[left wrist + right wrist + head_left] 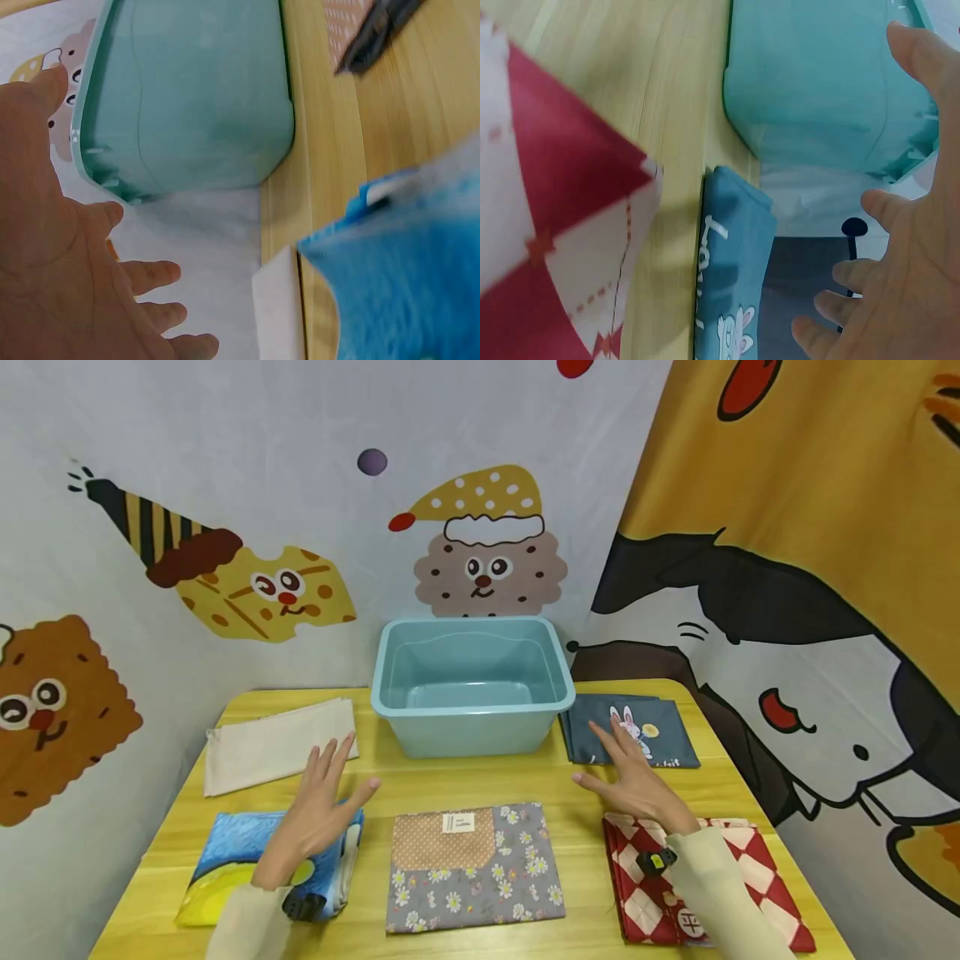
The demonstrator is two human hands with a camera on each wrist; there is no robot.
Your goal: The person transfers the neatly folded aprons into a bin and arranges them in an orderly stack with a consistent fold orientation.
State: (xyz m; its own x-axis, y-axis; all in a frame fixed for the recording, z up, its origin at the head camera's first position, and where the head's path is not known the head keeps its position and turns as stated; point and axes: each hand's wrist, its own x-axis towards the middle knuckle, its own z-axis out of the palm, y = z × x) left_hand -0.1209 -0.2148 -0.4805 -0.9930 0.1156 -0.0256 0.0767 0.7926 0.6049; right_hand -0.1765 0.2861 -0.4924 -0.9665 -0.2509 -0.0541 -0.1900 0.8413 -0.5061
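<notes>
Both hands are held over the table with fingers spread and nothing in them. My left hand (315,810) is above a folded blue and yellow cloth (247,835), its fingertips overlapping a folded cream cloth (277,747) in the head view. My right hand (633,777) hovers between a folded dark blue-grey cloth (592,727) with a rabbit print and a folded red and white checked cloth (637,910). A folded grey daisy-print cloth (517,877) with a tan dotted patch lies between the hands. Behind it stands a light blue plastic bin (472,727), its visible inside bare.
The yellow wood-grain table (375,785) carries the cloths and the bin. A white curtain (285,427) with cartoon prints hangs right behind the bin, and a printed yellow and black one (825,477) is at the right.
</notes>
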